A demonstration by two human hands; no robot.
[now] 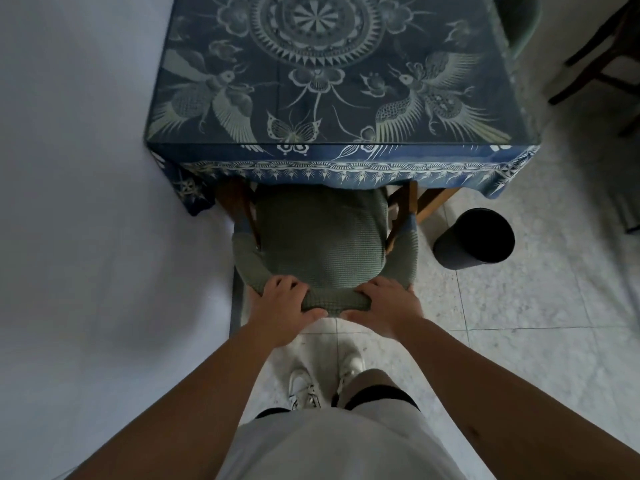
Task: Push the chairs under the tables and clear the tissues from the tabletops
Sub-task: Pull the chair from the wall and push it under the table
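A chair with a green knitted cover (322, 237) stands in front of me, its seat partly under the near edge of a table draped in a blue patterned cloth (332, 81). My left hand (280, 303) grips the left part of the curved backrest top, fingers curled over it. My right hand (384, 303) grips the same rail just to the right. Wooden chair legs show under the cloth's hem. No tissue shows on the tabletop.
A white wall runs along the left, close to the table and chair. A black round bin (474, 239) stands on the tiled floor right of the chair. Another green chair (519, 22) and a dark wooden chair (602, 57) are at the far right.
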